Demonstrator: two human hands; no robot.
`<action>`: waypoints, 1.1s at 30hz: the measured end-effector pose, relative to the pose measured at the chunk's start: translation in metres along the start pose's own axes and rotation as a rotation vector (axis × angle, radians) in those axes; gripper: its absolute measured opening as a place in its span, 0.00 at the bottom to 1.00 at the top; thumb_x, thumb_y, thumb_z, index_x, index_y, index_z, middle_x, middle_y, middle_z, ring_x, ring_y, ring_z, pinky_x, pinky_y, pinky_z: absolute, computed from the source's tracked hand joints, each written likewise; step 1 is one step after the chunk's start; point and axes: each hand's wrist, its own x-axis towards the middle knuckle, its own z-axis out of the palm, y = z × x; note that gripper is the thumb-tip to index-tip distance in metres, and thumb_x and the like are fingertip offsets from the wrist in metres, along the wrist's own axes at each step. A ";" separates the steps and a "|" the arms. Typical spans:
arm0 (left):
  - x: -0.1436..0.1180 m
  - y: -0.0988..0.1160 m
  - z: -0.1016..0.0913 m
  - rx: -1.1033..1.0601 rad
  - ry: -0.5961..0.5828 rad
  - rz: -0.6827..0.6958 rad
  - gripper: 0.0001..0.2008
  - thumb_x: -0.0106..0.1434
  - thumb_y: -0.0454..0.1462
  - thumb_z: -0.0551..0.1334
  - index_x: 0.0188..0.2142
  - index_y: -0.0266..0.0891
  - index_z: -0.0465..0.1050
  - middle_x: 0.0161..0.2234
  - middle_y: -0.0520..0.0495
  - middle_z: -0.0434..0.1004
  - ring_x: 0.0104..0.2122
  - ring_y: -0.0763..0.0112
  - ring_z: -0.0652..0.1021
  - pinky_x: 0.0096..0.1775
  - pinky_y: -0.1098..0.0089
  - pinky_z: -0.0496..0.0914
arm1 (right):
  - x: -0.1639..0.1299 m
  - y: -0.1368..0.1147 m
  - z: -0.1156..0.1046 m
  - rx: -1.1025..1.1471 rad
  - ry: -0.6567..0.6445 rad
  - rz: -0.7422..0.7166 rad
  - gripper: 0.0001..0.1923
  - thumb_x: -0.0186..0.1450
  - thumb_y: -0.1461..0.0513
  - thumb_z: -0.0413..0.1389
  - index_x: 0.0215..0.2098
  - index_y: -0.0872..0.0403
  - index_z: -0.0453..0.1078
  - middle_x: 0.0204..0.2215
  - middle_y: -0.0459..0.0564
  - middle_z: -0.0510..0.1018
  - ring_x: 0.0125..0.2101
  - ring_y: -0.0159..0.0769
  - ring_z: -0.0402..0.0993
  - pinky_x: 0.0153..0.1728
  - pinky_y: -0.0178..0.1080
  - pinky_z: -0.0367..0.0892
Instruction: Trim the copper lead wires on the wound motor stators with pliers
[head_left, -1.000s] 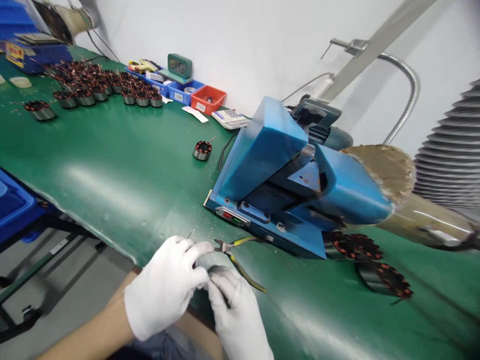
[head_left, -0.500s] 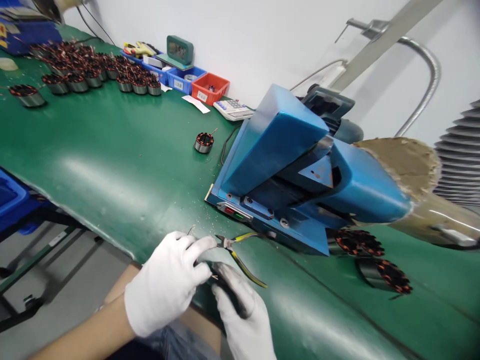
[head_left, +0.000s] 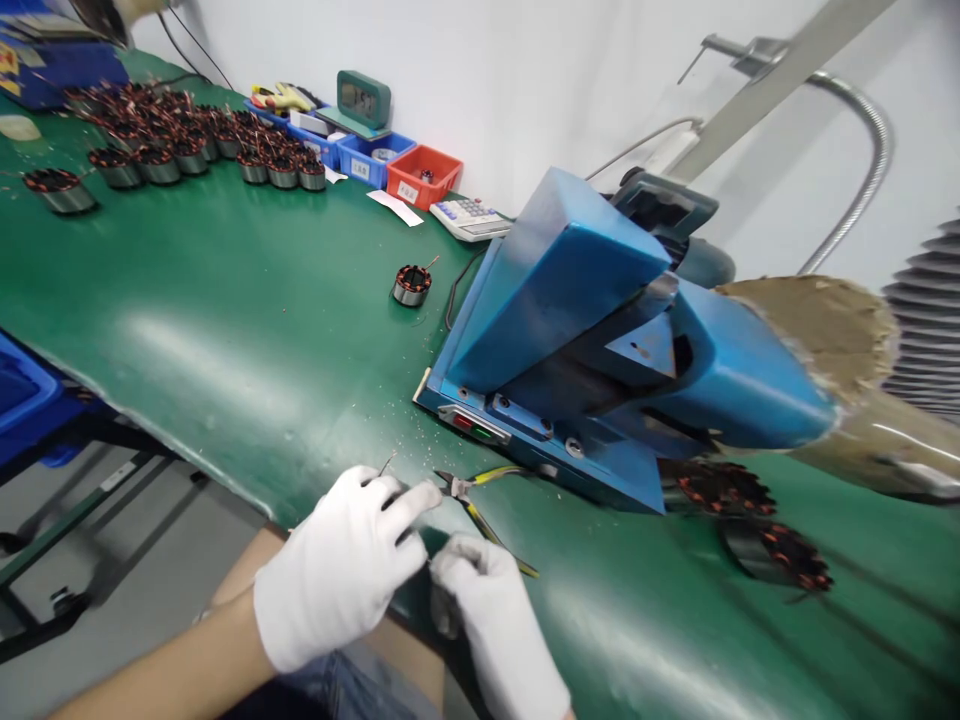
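My left hand (head_left: 341,570), in a white glove, is curled palm down near the bench's front edge, its fingers bent round something hidden beneath them. A thin wire end (head_left: 387,463) sticks up beyond its knuckles. Close on its right, my gloved right hand (head_left: 484,605) is closed, thumb and fingertips pressed together; whatever lies between them is too small or hidden to name. Just beyond both hands lie cutting pliers (head_left: 465,487) with yellow-and-black handles, jaws apart and pointing left. A single copper-wound stator (head_left: 412,286) stands farther back on the green bench.
A blue machine (head_left: 555,300) with red and green buttons stands right of centre. Larger stators (head_left: 772,555) lie right of it. Many wound stators (head_left: 157,165) crowd the back left. A calculator (head_left: 471,218), a red bin (head_left: 424,175) and blue bins (head_left: 371,160) line the wall.
My right hand has turned and its fingers have closed together; the dark gap between its thumb and fingers no longer shows. My left hand stays nearly in place. The pliers have not moved.
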 end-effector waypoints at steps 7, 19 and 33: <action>0.000 0.002 0.000 -0.013 -0.019 -0.059 0.06 0.57 0.29 0.57 0.33 0.39 0.69 0.56 0.43 0.66 0.38 0.59 0.71 0.38 0.57 0.65 | -0.015 0.020 -0.012 -0.235 0.284 -0.331 0.08 0.59 0.57 0.59 0.32 0.53 0.76 0.30 0.52 0.82 0.30 0.40 0.78 0.34 0.39 0.73; -0.002 0.002 0.008 -0.023 0.063 -0.063 0.04 0.60 0.30 0.57 0.33 0.39 0.69 0.55 0.46 0.66 0.41 0.61 0.70 0.44 0.57 0.63 | -0.002 0.022 0.008 -0.436 0.275 -0.711 0.07 0.62 0.64 0.54 0.32 0.52 0.75 0.28 0.51 0.82 0.29 0.41 0.79 0.31 0.41 0.73; -0.001 0.000 0.003 -0.038 0.039 -0.041 0.05 0.60 0.31 0.57 0.36 0.39 0.69 0.55 0.45 0.66 0.41 0.60 0.70 0.42 0.57 0.64 | -0.002 -0.004 -0.008 -0.488 0.078 -0.600 0.08 0.58 0.60 0.56 0.33 0.51 0.77 0.31 0.53 0.82 0.31 0.42 0.75 0.35 0.42 0.67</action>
